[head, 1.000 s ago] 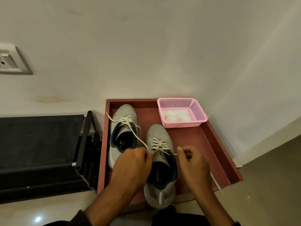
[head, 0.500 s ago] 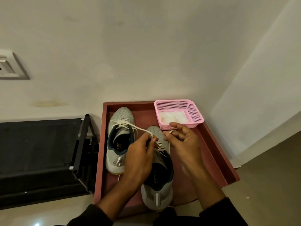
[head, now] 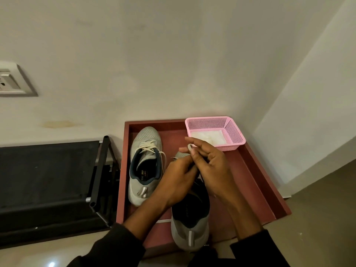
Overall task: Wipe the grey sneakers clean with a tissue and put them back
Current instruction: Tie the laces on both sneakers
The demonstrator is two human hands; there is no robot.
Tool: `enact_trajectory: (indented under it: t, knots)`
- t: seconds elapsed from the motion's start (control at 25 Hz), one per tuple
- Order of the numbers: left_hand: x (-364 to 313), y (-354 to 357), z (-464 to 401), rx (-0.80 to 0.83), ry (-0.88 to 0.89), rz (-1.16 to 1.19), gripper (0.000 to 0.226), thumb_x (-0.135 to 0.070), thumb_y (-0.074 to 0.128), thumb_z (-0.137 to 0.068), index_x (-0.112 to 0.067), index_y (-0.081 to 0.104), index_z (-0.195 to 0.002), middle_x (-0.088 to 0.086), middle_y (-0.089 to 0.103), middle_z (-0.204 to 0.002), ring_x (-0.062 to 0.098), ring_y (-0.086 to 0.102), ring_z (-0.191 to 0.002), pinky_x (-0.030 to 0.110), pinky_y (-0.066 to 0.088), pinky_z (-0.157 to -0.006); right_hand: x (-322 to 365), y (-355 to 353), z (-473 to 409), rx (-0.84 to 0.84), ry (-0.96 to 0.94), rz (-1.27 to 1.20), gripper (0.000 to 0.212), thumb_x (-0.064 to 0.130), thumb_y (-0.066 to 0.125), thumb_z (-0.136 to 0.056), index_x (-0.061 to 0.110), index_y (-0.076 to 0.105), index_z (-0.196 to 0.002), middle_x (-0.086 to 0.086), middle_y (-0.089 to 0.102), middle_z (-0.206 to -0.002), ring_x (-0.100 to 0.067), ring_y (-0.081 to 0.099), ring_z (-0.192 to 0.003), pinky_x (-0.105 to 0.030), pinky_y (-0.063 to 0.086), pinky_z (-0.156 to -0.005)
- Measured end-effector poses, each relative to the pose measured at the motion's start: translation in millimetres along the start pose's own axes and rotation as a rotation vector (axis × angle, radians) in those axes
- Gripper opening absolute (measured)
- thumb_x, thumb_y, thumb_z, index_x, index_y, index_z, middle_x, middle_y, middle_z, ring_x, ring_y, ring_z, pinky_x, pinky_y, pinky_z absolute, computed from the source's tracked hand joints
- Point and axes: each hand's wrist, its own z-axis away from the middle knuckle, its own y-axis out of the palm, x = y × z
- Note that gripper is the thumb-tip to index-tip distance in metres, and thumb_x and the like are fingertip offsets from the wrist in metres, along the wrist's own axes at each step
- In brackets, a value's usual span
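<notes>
Tying lace (head: pixel 189 146) on nearer of 2 grey sneakers (head: pixel 189 224), left hand (head: pixel 178 180) and right hand (head: pixel 209 168) both pinching it, best keeping loops taut and low; other sneaker (head: pixel 144 164) beside, both in red tray (head: pixel 269 189) with pink basket (head: pixel 234 132) of tissues (head: pixel 208 136), floor corner, white wall (head: pixel 154 54).

Just left of the grip, the grey sneaker (head: pixel 144 166) shows a knit mesh toe, cream laces, a dark teal collar and a pale heel stripe. Under the grip, the second grey sneaker (head: pixel 189 224) has a black lining and a light heel stripe. Beyond the grip, the pink basket (head: pixel 234 132) is perforated in a fine grid, holding white tissue (head: pixel 209 137). The tray (head: pixel 256 170) is reddish-brown.
</notes>
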Motion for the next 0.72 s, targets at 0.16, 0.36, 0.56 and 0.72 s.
enact_trajectory:
  t: [0.16,0.36,0.56,0.72]
  knots:
    - [0,-9,-8,0.005,-0.048,0.028,0.034,-0.033,0.046,-0.104,-0.014,0.067,-0.087,-0.006,0.055,-0.063,0.006,0.046,-0.053,0.03,0.04,-0.055,-14,-21,5,-0.08,0.02,0.294,0.028,0.035,0.053,-0.1,0.03,0.063,-0.126,0.016,0.071,-0.101,0.0,0.067,-0.095,-0.031,0.059,-0.081]
    - [-1,-13,-13,0.016,-0.078,0.041,0.04,-0.033,0.048,-0.104,-0.005,0.065,-0.08,-0.012,0.053,-0.054,-0.001,0.042,-0.044,0.015,0.033,-0.05,-24,-30,9,0.033,0.108,0.146,0.014,0.028,0.062,-0.095,0.026,0.07,-0.107,0.004,0.073,-0.094,-0.013,0.07,-0.09,-0.046,0.058,-0.082]
    - [3,-15,-14,0.036,-0.097,0.062,0.037,-0.034,0.05,-0.102,-0.009,0.07,-0.084,-0.008,0.055,-0.058,0.004,0.046,-0.05,0.022,0.038,-0.055,-24,-27,7,0.053,0.088,0.113,0.007,0.019,0.063,-0.095,0.016,0.069,-0.097,0.003,0.072,-0.09,-0.013,0.069,-0.087,-0.042,0.057,-0.084]
    - [6,-20,-17,0.005,-0.183,0.291,0.029,-0.024,0.056,-0.101,-0.003,0.074,-0.09,0.003,0.067,-0.07,0.015,0.058,-0.064,0.029,0.048,-0.063,-9,-25,11,-0.01,0.099,0.04,0.016,0.026,0.059,-0.095,0.017,0.07,-0.089,0.0,0.068,-0.07,-0.009,0.062,-0.064,-0.028,0.054,-0.062]
